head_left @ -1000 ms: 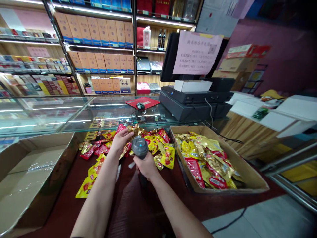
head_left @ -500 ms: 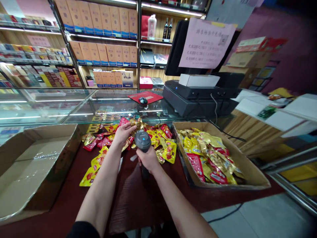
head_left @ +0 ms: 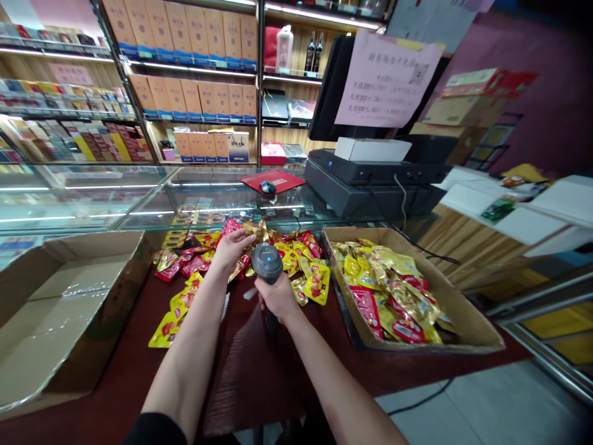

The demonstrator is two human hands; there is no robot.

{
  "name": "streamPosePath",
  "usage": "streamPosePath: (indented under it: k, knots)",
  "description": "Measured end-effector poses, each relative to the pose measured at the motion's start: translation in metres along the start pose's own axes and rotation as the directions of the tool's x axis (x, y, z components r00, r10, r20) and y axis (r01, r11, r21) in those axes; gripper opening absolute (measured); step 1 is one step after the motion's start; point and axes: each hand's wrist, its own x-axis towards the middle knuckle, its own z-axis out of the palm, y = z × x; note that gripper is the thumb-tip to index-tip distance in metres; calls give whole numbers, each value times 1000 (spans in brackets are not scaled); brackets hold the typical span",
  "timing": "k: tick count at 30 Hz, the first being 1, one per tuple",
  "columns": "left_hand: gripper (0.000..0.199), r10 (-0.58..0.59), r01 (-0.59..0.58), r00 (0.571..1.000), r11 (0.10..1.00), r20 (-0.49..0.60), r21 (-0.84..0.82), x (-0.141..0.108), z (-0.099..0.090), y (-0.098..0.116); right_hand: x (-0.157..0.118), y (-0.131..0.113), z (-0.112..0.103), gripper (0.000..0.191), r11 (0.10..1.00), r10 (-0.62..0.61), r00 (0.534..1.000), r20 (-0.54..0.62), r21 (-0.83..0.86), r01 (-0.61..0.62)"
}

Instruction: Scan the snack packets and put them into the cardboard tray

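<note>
My right hand (head_left: 278,296) is wrapped round the handle of a dark grey handheld scanner (head_left: 267,262), whose head has a small blue light. Just left of the scanner, my left hand (head_left: 233,248) pinches the edge of a gold packet (head_left: 259,231) at the back of a pile. Shiny red, yellow and gold packets (head_left: 288,258) lie in this pile beyond and around both hands. Several yellow packets (head_left: 164,329) lie in a row beside my left forearm.
At the right, an open cardboard box (head_left: 467,312) holds many similar packets. Another cardboard box (head_left: 109,296) with a bare bottom stands at the left. Behind are a glass counter (head_left: 208,185), a mouse (head_left: 267,187) on a red mat and a monitor (head_left: 331,93) with a paper notice.
</note>
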Motion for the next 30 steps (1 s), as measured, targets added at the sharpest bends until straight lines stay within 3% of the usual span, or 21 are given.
streamPosePath:
  k: [8,11,14,17,19,22,25,27,30]
  knots:
    - [47,-5,5,1000,1000,-2,-9,-3,2,2,0,3,2,17,998,-1,1000,-9,61,2]
    - [46,-29,30,999,999,40,-29,-4,2,4,5,-6,-6,13,986,-100,985,-140,116,117]
    - [45,-79,78,994,997,79,21,-6,0,4,16,-23,-20,23,957,-152,953,-262,204,209]
    - [43,-162,151,977,984,137,90,-9,3,3,30,-38,-35,24,912,17,990,-139,409,41]
    - [40,-203,195,966,979,163,59,-12,9,4,38,-44,-46,19,867,150,988,-34,486,-115]
    - [47,-271,298,930,951,248,-78,-17,24,10,47,-51,-68,11,825,295,955,21,498,-266]
    - [64,-328,409,864,900,381,-152,-16,45,19,50,-59,-101,10,780,319,943,100,538,-321]
    - [71,-333,435,837,886,433,-161,-12,69,25,49,-65,-128,10,753,314,937,150,562,-343]
    - [76,-356,466,799,876,485,-126,-3,120,30,41,-74,-173,8,758,312,945,95,575,-308]
